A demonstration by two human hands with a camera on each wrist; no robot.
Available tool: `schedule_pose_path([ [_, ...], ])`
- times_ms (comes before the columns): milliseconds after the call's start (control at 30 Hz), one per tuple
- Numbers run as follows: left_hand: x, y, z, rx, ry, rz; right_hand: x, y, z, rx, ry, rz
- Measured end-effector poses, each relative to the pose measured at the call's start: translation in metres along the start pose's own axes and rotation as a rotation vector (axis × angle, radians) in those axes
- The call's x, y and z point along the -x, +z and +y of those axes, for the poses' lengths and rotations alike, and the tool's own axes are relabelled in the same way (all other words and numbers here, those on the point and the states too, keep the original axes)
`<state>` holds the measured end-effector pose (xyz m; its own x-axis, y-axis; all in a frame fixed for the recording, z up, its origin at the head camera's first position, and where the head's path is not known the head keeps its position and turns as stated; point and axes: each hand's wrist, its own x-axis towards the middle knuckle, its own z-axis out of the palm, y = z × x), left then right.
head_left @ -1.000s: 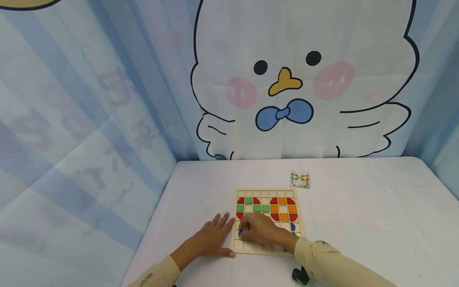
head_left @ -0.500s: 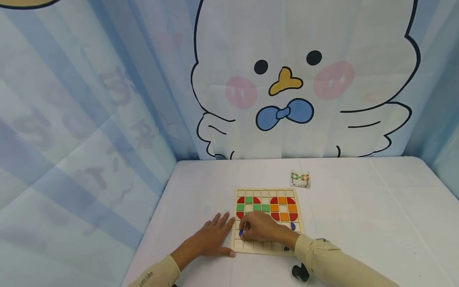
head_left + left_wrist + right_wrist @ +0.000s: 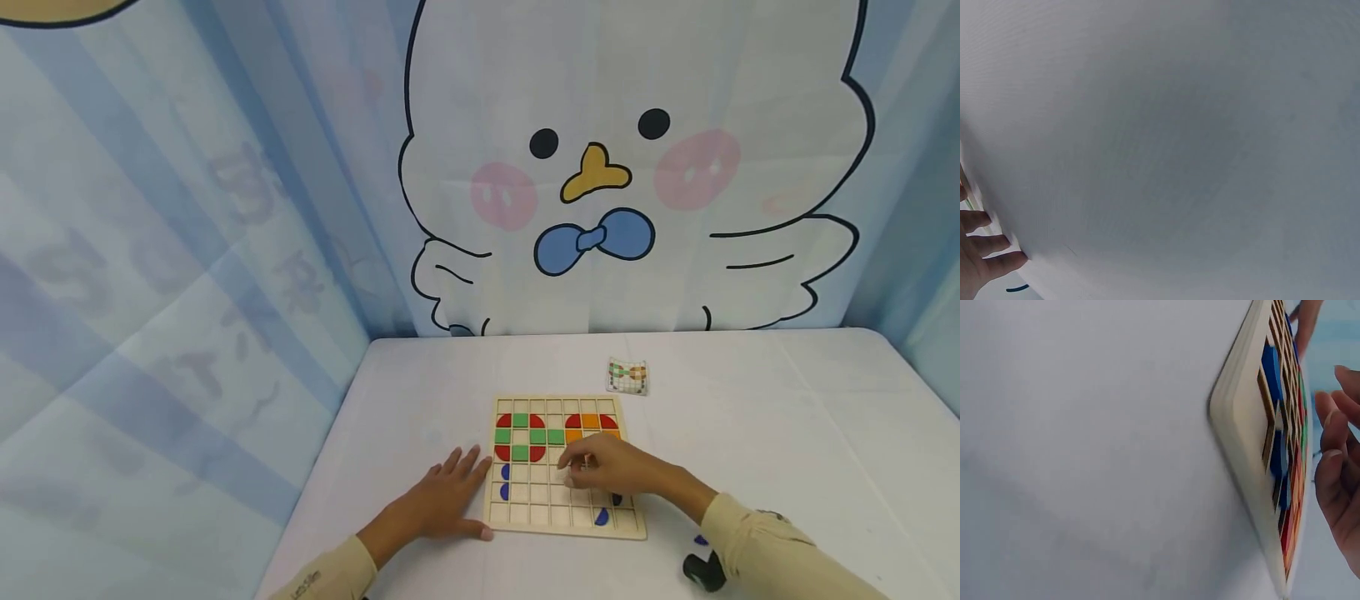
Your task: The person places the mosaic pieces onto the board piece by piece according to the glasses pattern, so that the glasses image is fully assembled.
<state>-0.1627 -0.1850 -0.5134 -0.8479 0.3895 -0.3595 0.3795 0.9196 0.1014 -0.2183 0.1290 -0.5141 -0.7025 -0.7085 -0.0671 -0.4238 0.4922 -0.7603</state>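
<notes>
A wooden grid board (image 3: 538,517) lies on the table, with red quarter-round, green square (image 3: 520,452) and orange square (image 3: 590,421) pieces in its upper cells. Two blue half-round pieces (image 3: 505,492) sit in its left column. Another blue piece (image 3: 602,517) lies near its front edge. My left hand (image 3: 448,498) rests spread on the table, fingertips at the board's left edge. Over the board's right half hovers my right hand (image 3: 611,464), fingers loosely bent. In the right wrist view nothing shows between its fingers (image 3: 1335,431); the hand covers some orange and red pieces.
A small pattern card (image 3: 627,377) lies behind the board. One blue piece (image 3: 701,540) is on the table beside the right sleeve, near a black device (image 3: 705,572) at that wrist. A printed curtain (image 3: 585,300) stands along the table's back edge.
My right hand has let go of the blue half-round piece in the left column and moved right across the board, uncovering both left blue pieces. The left hand has stayed still.
</notes>
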Motion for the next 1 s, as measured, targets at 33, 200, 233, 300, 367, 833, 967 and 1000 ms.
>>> schedule_pose_path([
  [33,0.000,0.000,0.000,-0.003,-0.001,0.000,0.007,-0.005,0.005,0.000,0.014,0.003],
  [200,0.000,0.000,0.001,-0.013,-0.006,-0.003,0.047,-0.029,0.026,-0.028,0.097,-0.015],
  [233,0.000,0.000,0.001,-0.017,-0.007,-0.003,0.055,-0.032,0.030,-0.036,0.118,-0.021],
  [300,0.000,0.000,0.001,-0.022,-0.009,-0.006,0.072,-0.038,0.036,-0.042,0.155,-0.030],
  [367,0.000,0.000,0.001,-0.030,-0.011,-0.009,0.087,-0.043,0.042,-0.048,0.190,-0.037],
  [833,-0.001,0.001,0.001,-0.020,-0.013,-0.011,0.133,-0.044,0.054,-0.101,0.252,-0.047],
  [967,0.000,0.000,0.002,-0.021,-0.007,-0.005,0.136,-0.041,0.056,-0.098,0.243,-0.053],
  [1000,0.001,-0.001,0.002,-0.022,-0.006,-0.003,0.136,-0.040,0.056,-0.101,0.230,-0.054],
])
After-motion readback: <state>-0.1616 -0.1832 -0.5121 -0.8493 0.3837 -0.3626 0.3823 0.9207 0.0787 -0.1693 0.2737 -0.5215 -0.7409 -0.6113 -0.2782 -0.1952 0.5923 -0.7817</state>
